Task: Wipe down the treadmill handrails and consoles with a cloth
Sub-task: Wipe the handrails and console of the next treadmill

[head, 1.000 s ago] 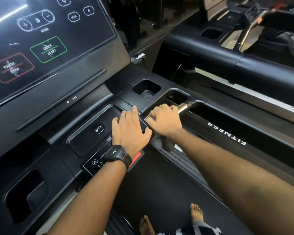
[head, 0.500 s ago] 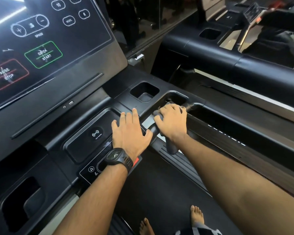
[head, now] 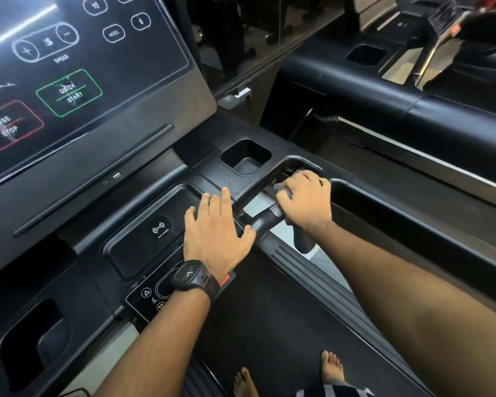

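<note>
My right hand (head: 307,199) grips a dark grey cloth (head: 301,239) wrapped round the black inner handle (head: 265,220) of the treadmill, near where the handle meets the console deck. One end of the cloth hangs below my palm. With its fingers straight, my left hand (head: 215,233) lies flat on the rim of the wireless charging tray (head: 155,233); a black watch is on that wrist. The big touch console (head: 83,67) rises at the upper left, showing QUICK START and PAUSE STOP.
A square cup holder (head: 245,157) sits just beyond the handle, another recess (head: 38,339) at lower left. The long black side handrail (head: 413,213) runs to the right. A second treadmill (head: 384,90) stands at the right. My bare feet (head: 331,365) are on the belt.
My right hand has slid with the cloth up the handle, away from me and toward the console deck, covering the metal part. My left hand has stayed on the tray.
</note>
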Demonstrator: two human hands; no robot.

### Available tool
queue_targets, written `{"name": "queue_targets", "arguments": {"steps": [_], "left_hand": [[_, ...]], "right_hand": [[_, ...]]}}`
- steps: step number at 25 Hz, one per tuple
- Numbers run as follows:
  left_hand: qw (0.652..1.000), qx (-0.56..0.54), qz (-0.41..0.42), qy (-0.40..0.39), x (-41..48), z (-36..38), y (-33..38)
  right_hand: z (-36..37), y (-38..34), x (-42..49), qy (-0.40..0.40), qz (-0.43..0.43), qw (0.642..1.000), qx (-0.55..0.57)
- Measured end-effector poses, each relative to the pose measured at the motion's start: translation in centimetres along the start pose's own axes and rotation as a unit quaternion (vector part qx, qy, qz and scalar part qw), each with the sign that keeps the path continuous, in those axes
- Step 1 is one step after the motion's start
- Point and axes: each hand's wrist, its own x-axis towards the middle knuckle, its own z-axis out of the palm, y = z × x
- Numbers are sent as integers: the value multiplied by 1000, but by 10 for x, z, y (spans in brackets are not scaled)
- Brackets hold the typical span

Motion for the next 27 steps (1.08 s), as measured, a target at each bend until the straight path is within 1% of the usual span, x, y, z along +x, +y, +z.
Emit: {"name": "queue_targets", "arguments": {"steps": [2, 3, 5, 7, 8, 11, 13, 15, 17, 18, 19, 21, 22, 24, 25, 27], "left_hand": [[1000, -3, -3, -1, 2, 0, 1], [1000, -5, -1, -6, 1, -1, 1], [1000, -1, 0, -3, 1, -1, 1], [1000, -1, -5, -7, 1, -1, 1], [1000, 1, -2, -8, 1, -1, 1], [1000, -1, 12, -2, 0, 0, -1], [1000, -11, 20, -2, 0, 1, -4], [999, -22, 38, 1, 1, 0, -8], [998, -25, 60, -4, 2, 0, -12], [997, -25, 70, -11, 2, 0, -14], [996, -21, 80, -18, 1, 0, -17], [994, -5, 106, -18, 3, -2, -22], [993, -2, 118, -18, 4, -3, -23], [991, -8, 135, -17, 6, -3, -26], [990, -10, 137, -18, 4, -3, -27], [989, -6, 145, -12, 2, -3, -31]], "right_hand": [[0, 8, 7, -34, 13, 999, 9], [0, 9, 9, -47, 52, 997, 26], [2, 3, 8, -32, 135, 985, 104], [4, -14, -5, 3, 214, 954, 208], [5, -24, -14, 27, 247, 939, 238], [3, -65, -34, 53, 346, 890, 293], [8, -88, -42, 60, 391, 856, 333], [9, -98, -42, 70, 417, 828, 368], [6, -95, -36, 76, 471, 793, 379], [5, -98, -39, 71, 490, 777, 390], [6, -103, -47, 66, 495, 768, 401], [9, -113, -60, 60, 486, 766, 416], [8, -113, -60, 65, 492, 759, 423], [6, -104, -50, 77, 526, 726, 436], [2, -105, -49, 79, 532, 719, 440], [5, -111, -53, 74, 523, 719, 452]]}}
